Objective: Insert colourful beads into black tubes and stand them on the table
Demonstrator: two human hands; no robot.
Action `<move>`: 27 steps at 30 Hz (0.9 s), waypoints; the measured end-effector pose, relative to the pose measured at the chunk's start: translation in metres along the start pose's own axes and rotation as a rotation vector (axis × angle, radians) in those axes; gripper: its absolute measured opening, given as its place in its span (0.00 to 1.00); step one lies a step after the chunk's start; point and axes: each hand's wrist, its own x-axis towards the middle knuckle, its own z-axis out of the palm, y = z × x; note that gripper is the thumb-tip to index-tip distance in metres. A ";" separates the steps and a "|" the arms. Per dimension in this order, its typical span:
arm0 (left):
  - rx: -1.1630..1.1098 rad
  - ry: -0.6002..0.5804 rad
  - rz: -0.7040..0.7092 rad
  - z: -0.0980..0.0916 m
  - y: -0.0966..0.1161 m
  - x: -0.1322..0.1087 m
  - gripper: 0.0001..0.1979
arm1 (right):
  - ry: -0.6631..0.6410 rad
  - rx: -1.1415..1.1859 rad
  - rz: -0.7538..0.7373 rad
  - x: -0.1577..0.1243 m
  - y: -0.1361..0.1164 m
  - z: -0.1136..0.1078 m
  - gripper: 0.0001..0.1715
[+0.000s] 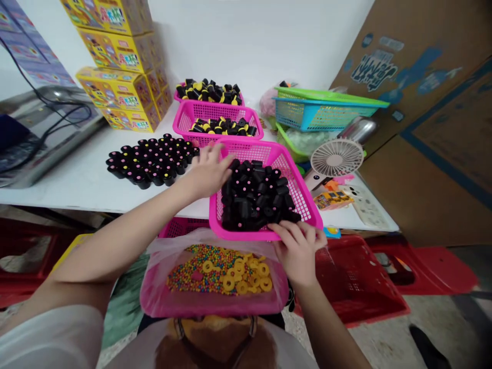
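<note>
sitting between the left hand (211,171) and the right hand (300,251), the latticed pink plastic basket (246,235) holds jumbled smooth black cylinders (261,189), some pink-dotted. the left fingers bend over its left rim, whether gripping i cannot tell; the right ones grasp the near rim. nearer the body, yellow rings (249,271) lie on tiny round multicoloured beads (186,274) in filmy clear plastic (163,256).

You see a hot-pink basket (246,236), black caps (255,190) with pink dots, yellow rings (239,267), multicoloured beads (184,272) and a white counter (92,190).
</note>
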 end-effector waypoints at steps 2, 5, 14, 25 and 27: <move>0.025 -0.182 0.262 -0.009 0.020 -0.002 0.29 | -0.045 -0.038 0.038 0.007 0.004 0.004 0.16; 0.014 -0.594 0.406 -0.017 0.044 0.004 0.34 | -0.112 -0.104 0.064 0.012 0.004 -0.004 0.21; -0.225 -0.528 0.486 0.001 0.041 0.035 0.17 | -0.127 0.496 -0.496 0.006 -0.029 -0.056 0.19; -0.873 0.362 0.273 0.001 -0.007 -0.111 0.23 | -1.319 0.477 -0.557 0.012 -0.124 0.057 0.13; -0.810 0.408 0.195 0.019 -0.015 -0.158 0.21 | -1.345 0.533 -0.561 0.007 -0.137 0.070 0.09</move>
